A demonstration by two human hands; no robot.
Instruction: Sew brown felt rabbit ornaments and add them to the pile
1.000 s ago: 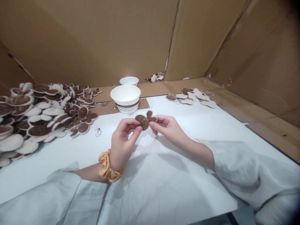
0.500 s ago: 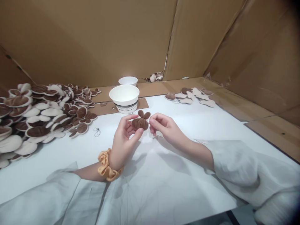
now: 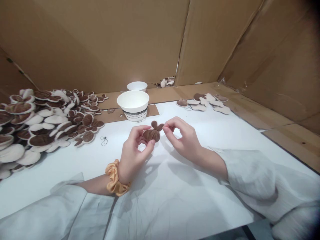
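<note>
Above the white tabletop, my left hand (image 3: 136,145) grips a small brown plush piece (image 3: 151,134) shaped like a bunny head with two ears. The thumb lies on its front and the fingers are behind it. My right hand (image 3: 181,136) is at the right of the plush piece, thumb and forefinger pinched together beside the tip of one ear. Whatever sits in that pinch is too small to make out. A yellow scrunchie (image 3: 116,178) circles my left wrist.
Brown and cream plush pieces (image 3: 41,140) are heaped at the left, with a black thread tangle (image 3: 103,141) beside them. A white bowl (image 3: 133,100) wound with black thread stands ahead, a second bowl (image 3: 137,86) behind. More flat pieces (image 3: 210,100) lie at back right. Cardboard walls (image 3: 100,43) enclose the table.
The plush piece has turned slightly and shifted a little right in my left hand. My right hand has moved slightly up and right, its pinch now near the ear tip.
</note>
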